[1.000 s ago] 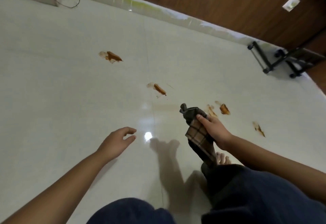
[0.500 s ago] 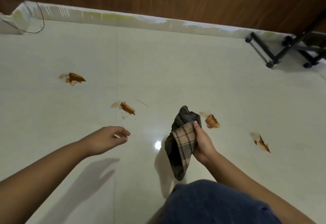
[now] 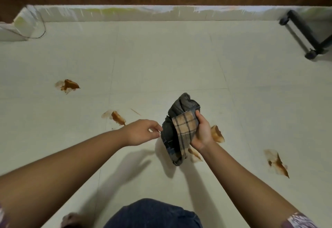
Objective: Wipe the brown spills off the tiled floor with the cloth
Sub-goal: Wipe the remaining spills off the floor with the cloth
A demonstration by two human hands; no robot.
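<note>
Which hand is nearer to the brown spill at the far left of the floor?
Left. The left hand lies right of and below that spill; the right hand, holding the cloth, is farther right.

Right hand (image 3: 202, 134) is gripping the bunched plaid cloth (image 3: 181, 129) up off the tiled floor (image 3: 161, 62). Left hand (image 3: 142, 132) has fingertips right at the cloth's left edge. Brown spills (image 3: 67, 85) sit left and right of the cloth.
</note>
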